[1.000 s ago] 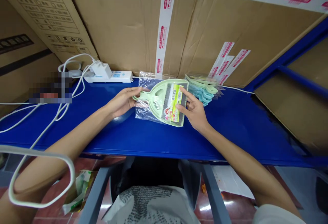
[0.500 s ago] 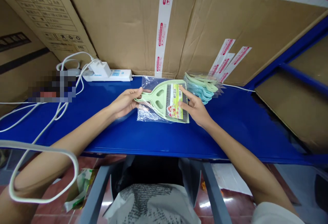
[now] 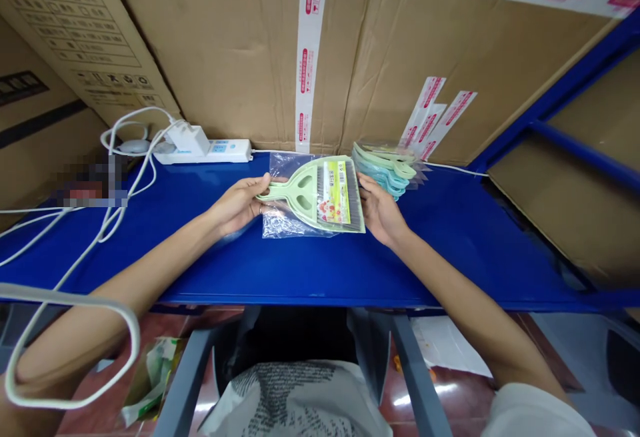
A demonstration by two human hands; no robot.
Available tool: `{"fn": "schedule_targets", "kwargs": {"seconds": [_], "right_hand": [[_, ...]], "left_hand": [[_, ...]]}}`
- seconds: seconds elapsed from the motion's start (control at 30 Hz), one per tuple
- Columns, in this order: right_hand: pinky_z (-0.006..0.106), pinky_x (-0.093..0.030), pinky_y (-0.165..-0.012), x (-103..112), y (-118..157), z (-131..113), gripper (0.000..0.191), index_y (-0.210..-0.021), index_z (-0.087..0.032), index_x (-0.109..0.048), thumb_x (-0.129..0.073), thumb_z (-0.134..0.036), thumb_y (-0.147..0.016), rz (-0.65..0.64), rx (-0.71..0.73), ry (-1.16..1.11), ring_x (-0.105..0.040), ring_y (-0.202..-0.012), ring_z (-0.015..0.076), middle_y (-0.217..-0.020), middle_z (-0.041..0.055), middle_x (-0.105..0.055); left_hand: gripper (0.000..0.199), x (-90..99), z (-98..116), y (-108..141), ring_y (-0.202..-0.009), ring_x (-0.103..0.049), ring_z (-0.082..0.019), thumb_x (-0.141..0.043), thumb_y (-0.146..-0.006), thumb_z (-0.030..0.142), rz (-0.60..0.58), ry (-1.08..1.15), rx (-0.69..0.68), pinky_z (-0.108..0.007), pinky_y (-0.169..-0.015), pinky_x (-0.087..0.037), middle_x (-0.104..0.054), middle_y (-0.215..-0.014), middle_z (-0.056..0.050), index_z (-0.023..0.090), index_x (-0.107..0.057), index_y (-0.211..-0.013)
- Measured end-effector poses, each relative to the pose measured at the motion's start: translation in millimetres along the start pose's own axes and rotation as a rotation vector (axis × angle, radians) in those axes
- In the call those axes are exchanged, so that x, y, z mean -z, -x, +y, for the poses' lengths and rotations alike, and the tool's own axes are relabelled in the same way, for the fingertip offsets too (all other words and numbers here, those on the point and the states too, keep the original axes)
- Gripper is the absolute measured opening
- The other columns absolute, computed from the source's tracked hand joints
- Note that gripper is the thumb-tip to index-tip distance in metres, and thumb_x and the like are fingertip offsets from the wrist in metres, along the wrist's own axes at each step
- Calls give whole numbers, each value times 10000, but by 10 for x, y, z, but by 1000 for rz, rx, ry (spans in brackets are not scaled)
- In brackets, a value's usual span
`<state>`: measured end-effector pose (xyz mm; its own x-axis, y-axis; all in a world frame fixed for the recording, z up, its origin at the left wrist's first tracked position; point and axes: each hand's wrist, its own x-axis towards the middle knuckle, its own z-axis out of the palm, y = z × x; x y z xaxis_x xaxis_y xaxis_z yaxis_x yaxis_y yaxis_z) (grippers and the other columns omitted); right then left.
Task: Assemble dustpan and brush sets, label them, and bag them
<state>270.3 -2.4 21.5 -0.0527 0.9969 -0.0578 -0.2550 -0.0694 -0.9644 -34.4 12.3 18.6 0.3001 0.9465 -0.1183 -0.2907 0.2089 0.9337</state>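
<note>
A light green dustpan (image 3: 295,204) with a grey-bristled brush (image 3: 355,200) lies in a clear plastic bag (image 3: 280,224). A yellow label (image 3: 336,190) with print and red figures sits across the bristles. My left hand (image 3: 240,205) is closed round the handle end at the left, thumb on top. My right hand (image 3: 381,210) holds the wide right edge, its fingertips partly hidden behind the rim. Just behind my right hand is a pile of bagged green and blue dustpans (image 3: 387,169).
The blue table (image 3: 300,277) reaches to cardboard walls (image 3: 235,57). A white power strip (image 3: 230,150) with a plugged-in adapter stands at the back left. White cables (image 3: 75,264) run down the left side, and one loops in front of my left forearm.
My right hand has moved from the label on top of the brush to the dustpan's right edge. The brush and label show more fully and sit slightly differently. The camera view has shifted a little.
</note>
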Motion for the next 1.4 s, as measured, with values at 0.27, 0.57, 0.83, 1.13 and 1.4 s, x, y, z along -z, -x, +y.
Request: {"fn": "schedule_targets", "kwargs": {"seconds": [0.27,0.57,0.83,1.13,1.4], "right_hand": [[378,-623,-742,96,-86,49,336,-1108,-261,-720,-777,-310,-781,-72,-131,22,-770,-871,241,-941,27,-813],[337,-664,-668,106,-55,-36,551,-1192,-253,-708,-877,-166,-675,-58,-3,19,-769,-761,196,-889,-9,-800],[320,-649,-616,92,-13,-96,862,-1500,-336,-511,-878,-220,-728,27,153,54,-741,-722,183,-925,-12,-792],[274,-607,-538,117,-16,-131,250,-974,-229,-768,-855,-299,-751,-43,177,139,-698,-707,149,-971,33,-733],[250,-597,-526,101,10,-65,376,-1120,-280,-855,-945,-426,-785,-162,159,230,-664,-792,162,-1031,35,-751]], "left_hand": [[327,-48,-30,10,-748,-833,-282,-630,-1093,259,0,17,22,-343,-685,-705,-834,-987,-245,7,-808,-1202],[382,-2,6,-22,-738,-839,-308,-552,-1125,278,35,-4,52,-388,-648,-718,-829,-985,-263,-5,-788,-1223],[381,57,63,-55,-758,-848,-330,-572,-1120,317,61,24,55,-415,-660,-724,-830,-1019,-270,18,-771,-1249],[365,93,62,-62,-730,-845,-304,-609,-1111,341,81,39,42,-426,-710,-731,-836,-984,-243,40,-780,-1228],[359,74,-8,-58,-713,-840,-308,-601,-1112,332,19,14,54,-418,-660,-727,-834,-934,-232,41,-782,-1217]]}}
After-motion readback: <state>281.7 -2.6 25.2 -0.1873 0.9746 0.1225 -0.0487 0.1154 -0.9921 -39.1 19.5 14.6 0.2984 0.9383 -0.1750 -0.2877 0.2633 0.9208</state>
